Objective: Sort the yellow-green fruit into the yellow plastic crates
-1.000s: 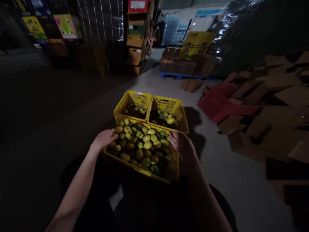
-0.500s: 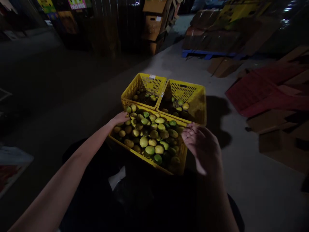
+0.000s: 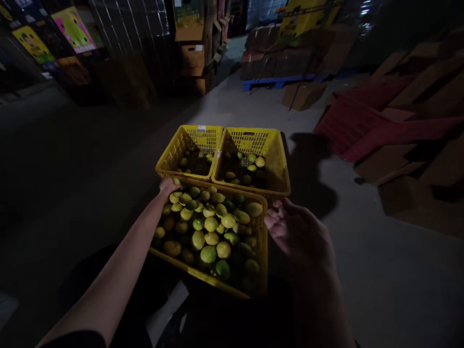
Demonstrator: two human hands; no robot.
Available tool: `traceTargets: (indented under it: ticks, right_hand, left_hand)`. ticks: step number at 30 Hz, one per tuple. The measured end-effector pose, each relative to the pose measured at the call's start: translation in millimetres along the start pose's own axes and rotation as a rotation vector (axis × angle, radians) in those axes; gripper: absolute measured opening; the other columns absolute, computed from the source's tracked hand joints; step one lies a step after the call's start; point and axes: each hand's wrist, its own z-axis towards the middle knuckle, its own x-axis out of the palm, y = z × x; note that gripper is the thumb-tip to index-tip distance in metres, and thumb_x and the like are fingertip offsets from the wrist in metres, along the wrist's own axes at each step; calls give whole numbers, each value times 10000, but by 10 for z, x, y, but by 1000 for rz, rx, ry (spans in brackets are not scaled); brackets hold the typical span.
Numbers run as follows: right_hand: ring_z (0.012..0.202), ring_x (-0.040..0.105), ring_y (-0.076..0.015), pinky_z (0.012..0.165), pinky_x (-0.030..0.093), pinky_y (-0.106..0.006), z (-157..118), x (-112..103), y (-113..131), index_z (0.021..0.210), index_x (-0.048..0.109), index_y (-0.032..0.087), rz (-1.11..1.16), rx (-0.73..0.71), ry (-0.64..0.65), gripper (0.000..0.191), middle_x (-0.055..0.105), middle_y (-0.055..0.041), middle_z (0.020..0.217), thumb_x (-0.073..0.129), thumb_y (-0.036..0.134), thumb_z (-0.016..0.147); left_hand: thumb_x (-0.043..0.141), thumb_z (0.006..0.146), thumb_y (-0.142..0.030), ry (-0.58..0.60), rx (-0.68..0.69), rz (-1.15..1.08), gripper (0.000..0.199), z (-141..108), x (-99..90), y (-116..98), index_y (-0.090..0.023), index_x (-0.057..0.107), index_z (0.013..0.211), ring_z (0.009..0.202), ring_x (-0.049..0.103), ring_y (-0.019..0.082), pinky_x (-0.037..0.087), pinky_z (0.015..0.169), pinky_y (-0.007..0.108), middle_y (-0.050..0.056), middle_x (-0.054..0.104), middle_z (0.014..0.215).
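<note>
A yellow plastic crate [image 3: 203, 280] full of lemons [image 3: 210, 224], some greenish, stands right in front of me. My left hand [image 3: 167, 185] is at its far left corner, with curled fingers against a lemon [image 3: 176, 181]; part of the grip is hidden. By the right wall of the crate is my right hand [image 3: 299, 229], its fingers bent inward close to the rim. Shadow hides whatever may be in it. Two more yellow crates, a left one [image 3: 168, 157] and a right one [image 3: 284, 164], stand behind, with a few lemons at the bottom.
A tilted red crate [image 3: 357, 128] lies among cardboard boxes [image 3: 406, 193] on the right. Loaded boxes sit on a blue pallet [image 3: 277, 84] farther back. Stacked cartons [image 3: 192, 60] stand at the rear. The grey floor [image 3: 362, 270] is dimly lit.
The view has shifted, so the crates appear lower, farther left and larger. My left hand has moved to the corner of the near crate. My right hand stays beside its right wall.
</note>
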Motion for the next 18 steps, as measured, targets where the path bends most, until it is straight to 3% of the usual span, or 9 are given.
traceTargets:
  ticks: [5,7,10,14,16,18]
  right_hand:
    - [502,514,-74,493,465,-183,15,55,-80,662,546,184,38,3,6,61,549,28,607,579,140,636]
    - [517,520,-80,506,474,-186,2,71,-127,669,560,186,44,25,14,60,558,22,621,588,144,636]
    - [567,555,-101,557,502,-202,-26,88,-190,673,576,199,5,13,30,72,588,12,650,605,146,635]
    - [809,648,-154,689,536,-237,-85,183,-308,772,622,208,-122,8,19,88,687,-35,875,629,227,687]
    - [895,655,-197,719,556,-303,-137,264,-404,867,627,235,-147,66,76,193,694,-41,966,663,349,716]
    - [863,660,-218,693,574,-358,-205,336,-506,923,618,258,-106,128,181,300,694,-35,954,699,450,708]
  left_hand:
    - [745,674,-422,-38,0,143,687,-91,-16,-86,-45,499,1193,1116,577,348,368,953,380,258,641,1137]
    - [733,690,-431,-71,41,157,693,-135,-117,-154,-72,469,1220,1117,580,324,350,980,363,222,650,1138]
    - [692,713,-508,-138,121,86,672,-252,-411,-334,-118,475,1214,1074,605,304,406,913,329,177,657,1131]
    - [682,669,-609,-122,409,-161,598,-712,-925,-746,-153,586,1043,945,637,269,457,788,300,113,684,1019]
    - [618,714,-639,-18,599,-322,556,-1045,-1124,-967,-164,611,1001,891,637,239,462,759,302,87,684,999]
    - [496,818,-617,116,725,-475,505,-1321,-1229,-1122,-182,611,1046,857,639,200,467,764,300,63,684,1011]
